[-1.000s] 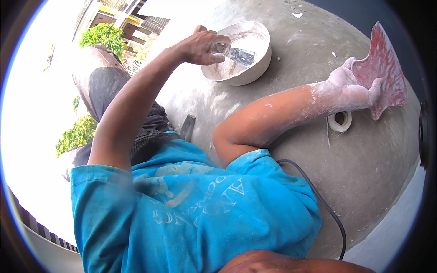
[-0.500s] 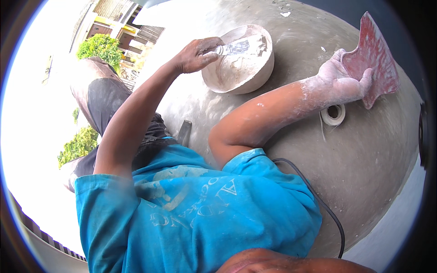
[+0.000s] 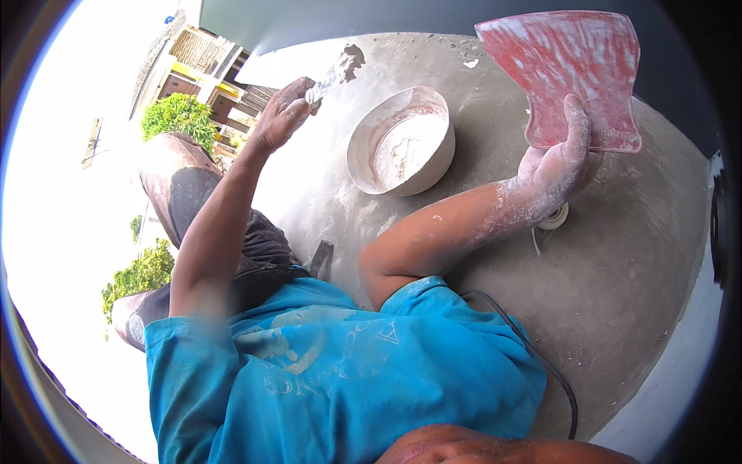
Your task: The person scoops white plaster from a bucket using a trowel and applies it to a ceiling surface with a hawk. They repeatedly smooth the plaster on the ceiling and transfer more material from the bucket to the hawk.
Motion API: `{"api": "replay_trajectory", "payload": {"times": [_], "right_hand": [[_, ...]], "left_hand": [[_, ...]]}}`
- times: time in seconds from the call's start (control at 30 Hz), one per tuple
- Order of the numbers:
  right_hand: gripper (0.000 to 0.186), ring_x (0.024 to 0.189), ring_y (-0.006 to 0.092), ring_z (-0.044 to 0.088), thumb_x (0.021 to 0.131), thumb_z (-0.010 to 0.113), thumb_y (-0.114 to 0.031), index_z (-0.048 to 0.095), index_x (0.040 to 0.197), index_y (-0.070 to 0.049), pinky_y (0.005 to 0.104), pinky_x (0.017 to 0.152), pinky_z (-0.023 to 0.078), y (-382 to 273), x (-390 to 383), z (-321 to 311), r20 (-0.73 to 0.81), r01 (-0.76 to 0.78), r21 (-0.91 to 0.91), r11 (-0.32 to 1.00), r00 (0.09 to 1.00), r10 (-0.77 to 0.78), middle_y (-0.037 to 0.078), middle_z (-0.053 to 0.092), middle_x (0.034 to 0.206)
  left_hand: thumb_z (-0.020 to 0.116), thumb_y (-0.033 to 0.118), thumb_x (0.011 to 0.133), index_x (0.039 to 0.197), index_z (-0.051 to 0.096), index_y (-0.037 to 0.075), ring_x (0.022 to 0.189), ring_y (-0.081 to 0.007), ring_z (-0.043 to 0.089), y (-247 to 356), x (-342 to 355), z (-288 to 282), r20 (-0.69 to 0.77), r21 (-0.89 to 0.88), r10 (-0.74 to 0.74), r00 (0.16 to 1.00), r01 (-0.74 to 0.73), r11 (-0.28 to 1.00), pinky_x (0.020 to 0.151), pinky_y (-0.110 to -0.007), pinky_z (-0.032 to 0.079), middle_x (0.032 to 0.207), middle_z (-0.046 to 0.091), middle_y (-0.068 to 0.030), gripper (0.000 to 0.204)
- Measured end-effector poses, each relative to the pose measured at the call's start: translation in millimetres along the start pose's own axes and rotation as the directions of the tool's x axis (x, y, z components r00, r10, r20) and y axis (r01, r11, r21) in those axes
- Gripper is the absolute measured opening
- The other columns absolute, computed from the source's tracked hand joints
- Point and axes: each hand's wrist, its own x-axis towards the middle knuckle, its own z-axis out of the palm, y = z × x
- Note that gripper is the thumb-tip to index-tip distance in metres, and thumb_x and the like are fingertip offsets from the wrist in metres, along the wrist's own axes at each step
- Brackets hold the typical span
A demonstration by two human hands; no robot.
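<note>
My left hand [image 3: 284,116] grips a putty knife [image 3: 328,83] by its handle, out to the left of the bowl. A lump of pale grey putty [image 3: 352,62] clings to the end of the blade. On the floor between my hands stands a white bowl [image 3: 439,162] with whitish putty [image 3: 411,147] in it. My right hand [image 3: 558,166], coated in white dust, holds up a red flared plastic spreader [image 3: 580,73] by its narrow end. White smears streak the spreader's broad face.
Partly behind my right wrist, a roll of white tape [image 3: 555,217] lies on the grey floor [image 3: 603,301]. A dark block-like object [image 3: 321,259] is beside my hip. A black cable [image 3: 533,352] curves past my right side. A dark wall [image 3: 325,23] borders the floor.
My left hand has lifted the putty knife out of the bowl and moved left with putty on it. My right hand has turned the spreader upright, its broad face now showing.
</note>
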Motion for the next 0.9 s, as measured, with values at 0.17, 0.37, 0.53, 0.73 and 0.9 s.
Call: {"api": "replay_trajectory", "payload": {"times": [0.17, 0.37, 0.53, 0.73, 0.9], "right_hand": [[0.041, 0.093, 0.0233, 0.065, 0.075, 0.069, -0.004, 0.057, 0.113, 0.007, 0.037, 0.082, 0.056, 2.8, 1.5, 14.5, 0.183, -0.205, 0.102, 0.974, 0.966, 0.184, 0.016, 0.063, 0.105], [0.036, 0.094, 0.0196, 0.062, 0.077, 0.068, -0.006, 0.059, 0.109, 0.006, 0.0321, 0.087, 0.051, 7.4, 3.8, 15.9, 0.22, -0.208, 0.053, 0.977, 0.956, 0.192, 0.013, 0.063, 0.102], [0.035, 0.095, 0.0198, 0.062, 0.078, 0.067, -0.007, 0.059, 0.109, 0.007, 0.0327, 0.087, 0.05, 4.3, -4.9, 30.8, 0.277, -0.272, 0.048, 0.961, 0.928, 0.249, 0.013, 0.063, 0.103], [0.027, 0.09, 0.0144, 0.057, 0.079, 0.067, -0.011, 0.061, 0.1, 0.005, 0.0295, 0.088, 0.044, 7.8, -20.7, 59.0, 0.416, -0.432, 0.126, 0.893, 0.84, 0.348, 0.008, 0.061, 0.097], [0.027, 0.091, 0.0143, 0.058, 0.08, 0.065, -0.008, 0.059, 0.104, 0.004, 0.0293, 0.088, 0.045, 15.7, -37.4, 91.3, 0.502, -0.53, 0.21, 0.822, 0.78, 0.375, 0.008, 0.06, 0.096]], "left_hand": [[0.042, 0.033, 0.075, 0.089, 0.053, 0.002, 0.076, -0.017, 0.048, 23.1, 21.7, -37.7, -0.056, -0.111, 0.07, 0.996, -0.076, 0.991, 0.071, -0.031, 0.039, 0.08, 0.052, -0.007, 0.036], [0.047, 0.031, 0.075, 0.09, 0.055, 0.003, 0.073, -0.0138, 0.048, 44.8, 47.0, -57.0, -0.171, -0.09, 0.149, 0.974, -0.166, 0.982, 0.068, -0.029, 0.039, 0.079, 0.053, -0.0042, 0.033], [0.052, 0.028, 0.077, 0.094, 0.055, 0.003, 0.075, -0.0139, 0.049, 66.3, 59.5, -64.1, -0.312, 0.023, 0.195, 0.93, -0.197, 0.98, 0.069, -0.029, 0.039, 0.082, 0.054, -0.0047, 0.03], [0.053, 0.009, 0.078, 0.109, 0.052, 0.0, 0.085, -0.0156, 0.055, 95.4, 63.0, -79.0, -0.425, 0.27, 0.364, 0.829, -0.268, 0.925, 0.079, -0.03, 0.046, 0.092, 0.057, -0.0084, 0.032], [0.059, 0.009, 0.082, 0.111, 0.051, 0.0, 0.094, -0.0243, 0.062, 110.4, 67.9, -84.9, -0.555, 0.394, 0.41, 0.724, -0.205, 0.896, 0.082, -0.035, 0.048, 0.101, 0.062, -0.0155, 0.031]]}}
